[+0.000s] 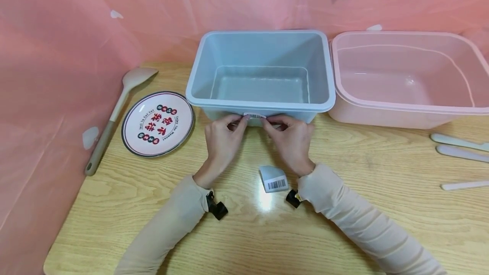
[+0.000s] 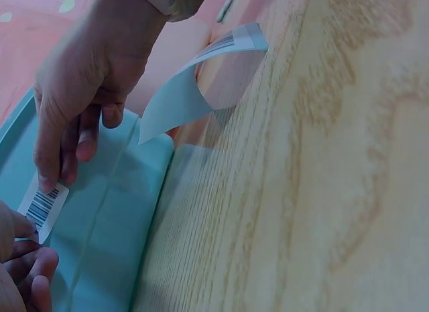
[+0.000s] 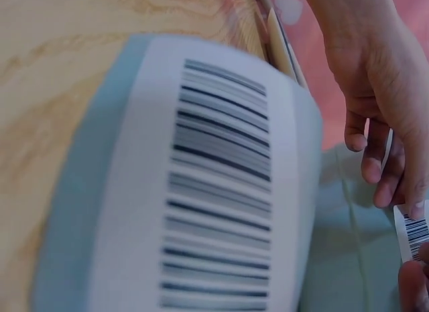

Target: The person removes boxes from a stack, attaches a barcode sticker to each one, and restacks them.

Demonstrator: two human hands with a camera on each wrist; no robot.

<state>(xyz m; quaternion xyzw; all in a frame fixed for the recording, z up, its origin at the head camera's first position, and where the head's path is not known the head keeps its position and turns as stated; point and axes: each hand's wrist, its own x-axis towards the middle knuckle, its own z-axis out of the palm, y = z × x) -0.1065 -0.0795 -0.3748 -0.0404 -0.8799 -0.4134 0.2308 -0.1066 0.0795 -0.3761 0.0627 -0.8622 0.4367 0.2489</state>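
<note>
A small white barcode sticker [image 1: 254,116] is sitting on the near outer wall of the blue tub [image 1: 198,80], just under its rim, and both hands are working at it. The left hand [image 1: 223,136] is pinching the sticker's left end between thumb and forefinger, the other fingers curling in beneath. The right hand [image 1: 291,138] is meeting it from the other side, its fingertips pressing on the sticker's right end; in the left wrist view those fingers [image 2: 50,171] are reaching down onto the label, which is lifting slightly off the blue plastic. The two sets of fingertips are lying just beside each other, with only the sticker between them.

Behind the wrists, on the wooden table [image 1: 366,224], a curled strip of pale backing with a second barcode label [image 1: 273,179] is lying loose, closer to the right wrist than to the left. It is filling most of the right wrist view, blurred.

Beyond the right hand's fingers, the pink tub [image 1: 412,109] is standing just beside the blue one, and pale utensils [image 1: 458,147] are lying well apart near the table's right edge. Out past the left hand's fingers, a round printed plate [image 1: 158,123] is resting near the blue tub, and a long-handled spoon [image 1: 114,116] is lying just beyond the plate.
</note>
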